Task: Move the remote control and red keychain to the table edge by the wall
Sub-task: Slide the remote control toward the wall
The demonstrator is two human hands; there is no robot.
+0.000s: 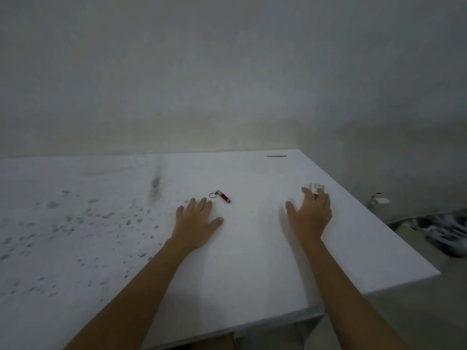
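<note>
Both forearms are reaching over the surface [252, 248]; left hand [195, 223] is lying flat, fingers apart, near the keychain [221, 196]; right hand [312, 214] is seemingly closing, fingers spread, on the blurred remote [316, 188].

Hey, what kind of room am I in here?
Probably a bare indoor workroom or spare room: a stained white tabletop pushed against a plain, scuffed grey wall, with clutter on the floor to the right.

The table [252, 248] was white, speckled with grey-green spots across its left part and marked by a dark smudge [156, 184]. The keychain [223, 196] was red with a silver ring. The remote control [316, 188] was white. The wall [227, 72] was pale grey.
</note>
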